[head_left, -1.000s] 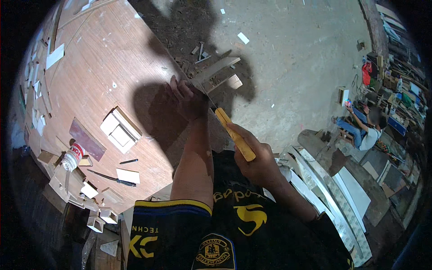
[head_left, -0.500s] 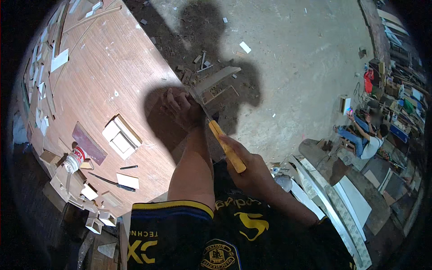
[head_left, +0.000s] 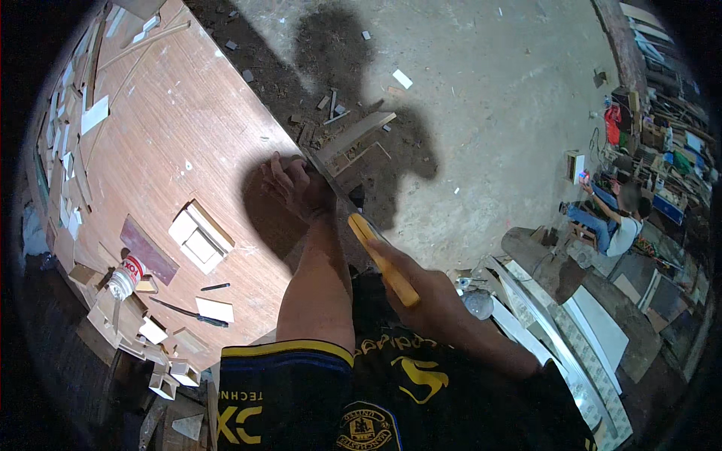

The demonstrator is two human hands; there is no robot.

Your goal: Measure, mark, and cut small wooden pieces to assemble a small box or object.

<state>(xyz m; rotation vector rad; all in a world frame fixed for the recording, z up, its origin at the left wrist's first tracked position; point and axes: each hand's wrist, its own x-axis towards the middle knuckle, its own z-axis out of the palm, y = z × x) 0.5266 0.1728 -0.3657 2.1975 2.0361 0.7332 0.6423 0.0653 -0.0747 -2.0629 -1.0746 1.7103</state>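
Note:
A handsaw has a yellow wooden handle [head_left: 382, 257], and my right hand [head_left: 427, 297] is wrapped around it. Its thin metal blade [head_left: 336, 194] slants away up-left, along the table's right edge and close beside my left hand [head_left: 301, 189]. The left hand rests at that edge in shadow, fingers spread and bent; whatever lies beneath the palm is too dark to make out. On the table [head_left: 162, 158], left of that hand, sits a small white-faced box-like wooden piece [head_left: 201, 237].
A dark reddish panel [head_left: 149, 248], a white-and-red tub [head_left: 126, 276], a black-handled knife [head_left: 199, 313] and wood offcuts lie on the table. Scrap boards [head_left: 353, 139] are on the floor beyond. A person [head_left: 613, 218] sits far right; long boards [head_left: 560, 338] lie at lower right.
My right hand and the saw handle have drawn back slightly toward my body. My left hand stays at the table edge, while the whole view has shifted a little.

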